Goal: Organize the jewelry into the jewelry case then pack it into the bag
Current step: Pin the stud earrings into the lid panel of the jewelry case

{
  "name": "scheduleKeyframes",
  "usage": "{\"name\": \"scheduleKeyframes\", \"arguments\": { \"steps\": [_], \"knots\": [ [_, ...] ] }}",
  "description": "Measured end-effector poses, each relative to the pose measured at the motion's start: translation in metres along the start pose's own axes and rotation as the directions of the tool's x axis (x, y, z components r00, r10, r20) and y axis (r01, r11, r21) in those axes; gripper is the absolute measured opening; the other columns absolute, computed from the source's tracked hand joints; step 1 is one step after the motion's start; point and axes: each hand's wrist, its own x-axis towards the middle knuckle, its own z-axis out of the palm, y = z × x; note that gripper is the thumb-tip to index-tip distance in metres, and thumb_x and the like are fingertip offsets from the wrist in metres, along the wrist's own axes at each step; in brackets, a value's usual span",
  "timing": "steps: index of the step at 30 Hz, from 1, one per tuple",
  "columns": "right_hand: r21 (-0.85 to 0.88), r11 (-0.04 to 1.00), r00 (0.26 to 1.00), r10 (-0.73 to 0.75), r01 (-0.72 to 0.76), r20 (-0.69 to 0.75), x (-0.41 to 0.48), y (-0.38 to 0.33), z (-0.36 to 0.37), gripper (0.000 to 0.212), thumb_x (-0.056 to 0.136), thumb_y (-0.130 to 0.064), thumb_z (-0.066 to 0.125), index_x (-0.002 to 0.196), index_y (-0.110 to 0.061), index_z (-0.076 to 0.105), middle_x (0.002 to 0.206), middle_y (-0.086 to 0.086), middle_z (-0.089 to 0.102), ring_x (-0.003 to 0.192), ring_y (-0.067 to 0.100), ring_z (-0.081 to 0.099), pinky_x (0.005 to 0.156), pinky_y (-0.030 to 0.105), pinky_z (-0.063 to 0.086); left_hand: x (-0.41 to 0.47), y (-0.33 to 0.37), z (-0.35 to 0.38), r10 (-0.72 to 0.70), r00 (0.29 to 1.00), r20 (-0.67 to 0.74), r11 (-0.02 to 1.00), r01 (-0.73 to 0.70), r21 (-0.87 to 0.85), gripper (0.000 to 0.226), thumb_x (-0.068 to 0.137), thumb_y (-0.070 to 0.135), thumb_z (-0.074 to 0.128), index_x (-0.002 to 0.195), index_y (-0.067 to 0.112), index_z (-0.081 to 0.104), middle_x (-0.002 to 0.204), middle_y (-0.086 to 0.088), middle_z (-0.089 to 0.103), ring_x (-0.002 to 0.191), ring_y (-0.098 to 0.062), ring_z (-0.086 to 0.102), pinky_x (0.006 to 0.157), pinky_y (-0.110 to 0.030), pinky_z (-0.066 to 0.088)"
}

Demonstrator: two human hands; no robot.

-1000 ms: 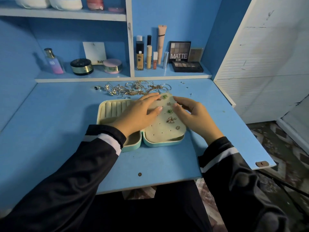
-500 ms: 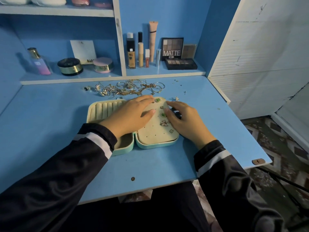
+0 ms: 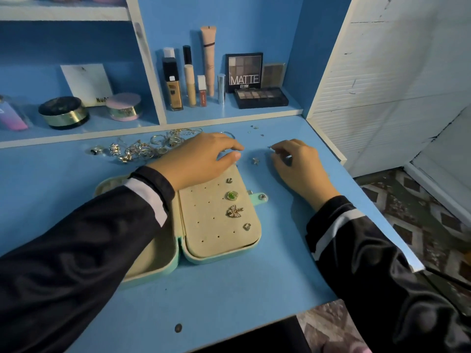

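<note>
Earrings are going in: the left hand (image 3: 201, 159) lies relaxed on the open mint-green, beige-padded jewelry case (image 3: 219, 240) mid-way across the blue desk (image 3: 229, 289), while the right hand (image 3: 300, 164) pinches a tiny silver stud (image 3: 269, 148) nearby, which next needs a free hole.

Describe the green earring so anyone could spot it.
On the blue desk lies an open mint jewelry case with a beige pad. Down the pad's right edge four earrings show; the green earring is second from top, the only coloured one visible.
</note>
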Motion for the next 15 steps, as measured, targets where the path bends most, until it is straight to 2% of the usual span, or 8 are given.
{"name": "scheduleKeyframes", "arguments": {
  "steps": [3, 7, 9, 15],
  "knots": [
    [-0.001, 1.0, 1.0, 0.003, -0.003, -0.026, 0.013, 0.009, 0.002, 0.018, 0.091, -0.009, 0.06, 0.105, -0.003, 0.069, 0.095, 0.011, 0.064, 0.083, 0.022, 0.059, 0.073, 0.011, 0.036, 0.019, 0.003, 0.006, 0.027, 0.999, 0.027, 0.999, -0.026, -0.041, 0.03, 0.102, 0.039, 0.047, 0.125, 0.03, 0.064, 0.126, 0.009, 0.062, 0.115, -0.01, 0.057, 0.101, -0.034, 0.044],
    [0.008, 1.0, 1.0, 0.023, -0.022, -0.02, 0.029, 0.019, 0.005, 0.019, 0.09, -0.011, 0.061, 0.107, -0.006, 0.07, 0.097, 0.008, 0.065, 0.083, 0.015, 0.056, 0.071, -0.001, 0.034, 0.04, 0.008, 0.009, 0.032, 0.997, 0.07, 0.998, -0.027, -0.064, 0.025, 0.099, 0.039, 0.053, 0.113, 0.029, 0.07, 0.107, 0.015, 0.065, 0.104, -0.01, 0.061, 0.092, -0.034, 0.048],
    [0.019, 1.0, 1.0, 0.018, -0.018, -0.018, 0.037, 0.022, 0.006, 0.018, 0.09, -0.011, 0.063, 0.106, -0.007, 0.071, 0.098, 0.007, 0.066, 0.083, 0.013, 0.056, 0.072, -0.002, 0.034, 0.048, 0.009, 0.01, 0.027, 0.996, 0.088, 0.997, -0.021, -0.074, 0.021, 0.096, 0.041, 0.058, 0.106, 0.03, 0.072, 0.101, 0.018, 0.066, 0.096, -0.009, 0.062, 0.089, -0.037, 0.05],
    [0.032, 0.999, 1.0, 0.007, -0.007, -0.005, 0.057, 0.026, 0.008, 0.016, 0.089, -0.014, 0.065, 0.102, -0.01, 0.074, 0.096, 0.007, 0.068, 0.08, 0.014, 0.056, 0.071, 0.005, 0.037, 0.059, 0.005, 0.014, 0.023, 0.992, 0.127, 0.998, -0.015, -0.06, 0.018, 0.088, 0.04, 0.069, 0.1, 0.027, 0.074, 0.093, 0.016, 0.067, 0.087, -0.004, 0.061, 0.079, -0.026, 0.049]
  ]
}}
